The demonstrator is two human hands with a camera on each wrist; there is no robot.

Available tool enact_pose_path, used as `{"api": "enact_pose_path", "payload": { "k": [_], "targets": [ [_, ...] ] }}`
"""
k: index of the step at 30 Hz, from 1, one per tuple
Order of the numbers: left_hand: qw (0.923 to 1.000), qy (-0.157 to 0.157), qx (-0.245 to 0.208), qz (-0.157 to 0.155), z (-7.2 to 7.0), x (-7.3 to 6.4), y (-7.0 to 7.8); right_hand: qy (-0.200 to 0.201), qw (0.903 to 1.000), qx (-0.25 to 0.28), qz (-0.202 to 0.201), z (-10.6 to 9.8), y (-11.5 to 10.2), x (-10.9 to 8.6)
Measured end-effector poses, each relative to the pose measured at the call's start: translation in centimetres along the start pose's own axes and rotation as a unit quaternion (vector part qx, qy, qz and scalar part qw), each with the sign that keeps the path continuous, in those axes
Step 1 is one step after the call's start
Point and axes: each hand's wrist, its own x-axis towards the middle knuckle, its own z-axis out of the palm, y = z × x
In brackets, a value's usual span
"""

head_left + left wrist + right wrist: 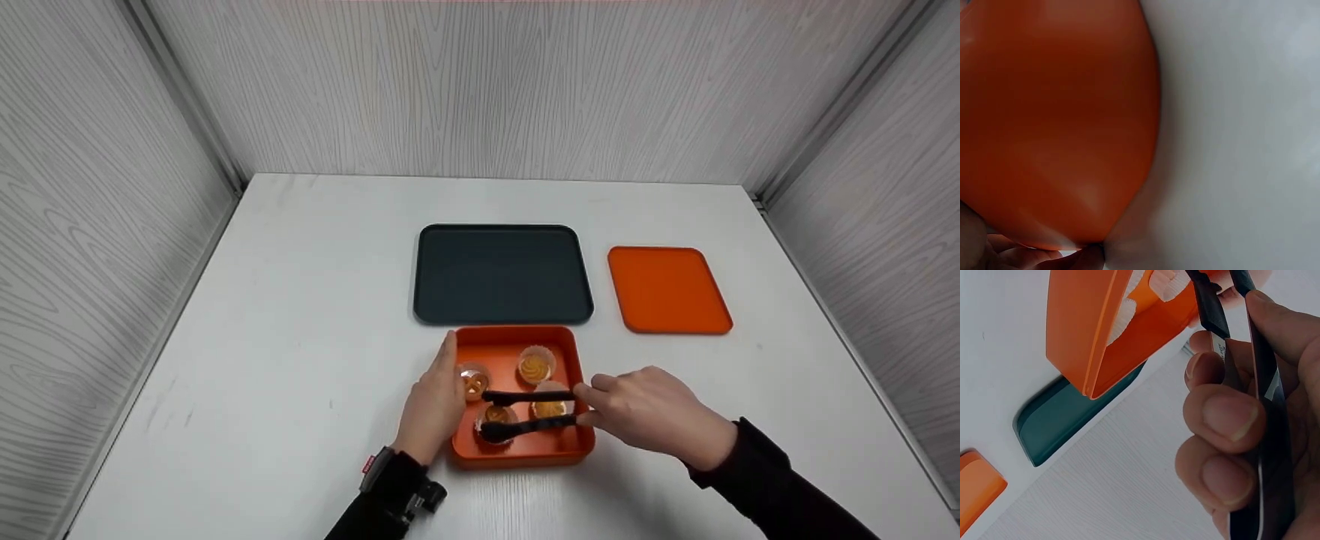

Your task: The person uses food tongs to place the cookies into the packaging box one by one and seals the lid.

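Note:
An orange box with low walls holds several small cupcakes in pale ribbed cups, among them one with a yellow swirl at the back. My left hand holds the box's left wall; in the left wrist view its fingers lie by the lower edge. Black tongs are gripped by my right hand at the box's right side. Their two arms stand apart over the front cupcakes and partly cover them. In the right wrist view, fingers and thumb close round the tongs.
Directly behind the box lies a dark green tray. A smaller orange tray lies to its right. All rest on a white table with pale wood-grain panels at the back and both sides.

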Motion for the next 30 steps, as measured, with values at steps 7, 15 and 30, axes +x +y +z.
{"api": "enact_pose_path", "payload": {
  "k": [7,15,30],
  "targets": [
    [1.0000,-0.004,-0.007,-0.003,0.06,0.03,-0.05,-0.013,0.9998,-0.001,0.011,0.31,0.01,0.23],
    [1.0000,-0.001,-0.006,-0.002,0.03,0.07,-0.02,-0.022,0.9993,0.013,0.028,0.29,0.16,0.25],
    [1.0000,-0.002,-0.002,0.001,-0.04,0.11,-0.04,-0.005,0.9990,0.015,0.042,0.24,0.55,-0.27]
  ]
}}
